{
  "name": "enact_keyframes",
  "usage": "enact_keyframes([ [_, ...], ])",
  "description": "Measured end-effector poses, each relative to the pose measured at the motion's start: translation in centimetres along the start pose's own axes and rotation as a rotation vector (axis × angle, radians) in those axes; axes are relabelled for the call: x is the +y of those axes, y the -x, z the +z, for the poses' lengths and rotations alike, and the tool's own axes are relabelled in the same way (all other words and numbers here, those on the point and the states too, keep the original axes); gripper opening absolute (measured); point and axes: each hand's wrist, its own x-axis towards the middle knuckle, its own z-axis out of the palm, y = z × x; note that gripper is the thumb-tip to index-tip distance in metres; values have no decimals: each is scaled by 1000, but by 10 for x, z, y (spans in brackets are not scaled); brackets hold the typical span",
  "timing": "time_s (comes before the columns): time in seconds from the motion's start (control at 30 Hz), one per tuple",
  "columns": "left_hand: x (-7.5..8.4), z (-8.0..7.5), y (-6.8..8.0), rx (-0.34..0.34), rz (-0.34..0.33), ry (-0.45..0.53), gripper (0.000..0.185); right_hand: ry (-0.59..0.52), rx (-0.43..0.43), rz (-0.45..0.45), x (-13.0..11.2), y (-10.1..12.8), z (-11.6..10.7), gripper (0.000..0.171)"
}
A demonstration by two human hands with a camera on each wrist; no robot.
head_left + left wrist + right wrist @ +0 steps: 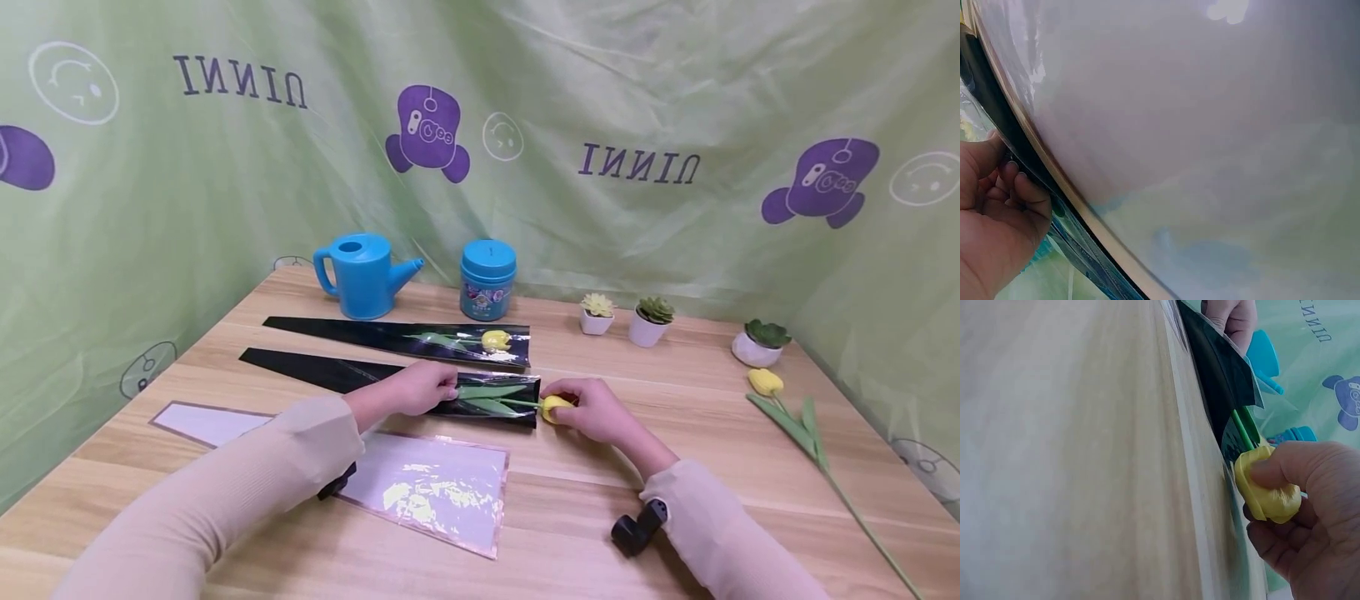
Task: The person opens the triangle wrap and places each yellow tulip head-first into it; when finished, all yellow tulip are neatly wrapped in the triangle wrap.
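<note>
My right hand [592,408] pinches the yellow head of an artificial tulip [1266,484] between thumb and fingers. The tulip's green stem and leaves [491,398] lie inside a black-backed clear flower sleeve [315,368], and its head sticks out of the wide right end. My left hand [423,388] pinches the sleeve near its middle, left of the leaves; the left wrist view shows its thumb against the curled fingers [1022,187] at the sleeve edge. Behind lies a second black sleeve [360,333] with a yellow tulip [496,340] wholly inside.
A white sleeve with a pink border [450,483] lies in front, partly under my left forearm. A loose yellow tulip [765,382] lies at the right. Along the back stand a blue watering can [363,279], a blue canister [487,283] and small potted succulents [649,321].
</note>
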Motion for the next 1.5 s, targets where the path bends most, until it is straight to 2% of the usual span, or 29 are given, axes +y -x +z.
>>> enact_keyframes([
  [0.23,2,-2,1,8,10,-5,21,-6,-2,9,-2,-6,5,24],
  [0.47,7,-2,0,22,27,-19,20,16,-23,-26,-11,-11,11,26],
  [0.6,7,-2,1,23,11,-22,19,12,-21,-15,-15,-13,13,27],
  [0.73,6,-2,1,31,27,-19,19,1,-11,7,-15,-13,14,28],
  [1.03,-1,-2,2,24,22,-10,19,-127,1,33,-6,-6,14,30],
  [1.2,-2,-2,3,31,17,-15,19,-183,22,98,1,-1,10,25],
  [1.5,0,-2,4,33,27,-10,19,-202,49,121,5,-2,11,17],
])
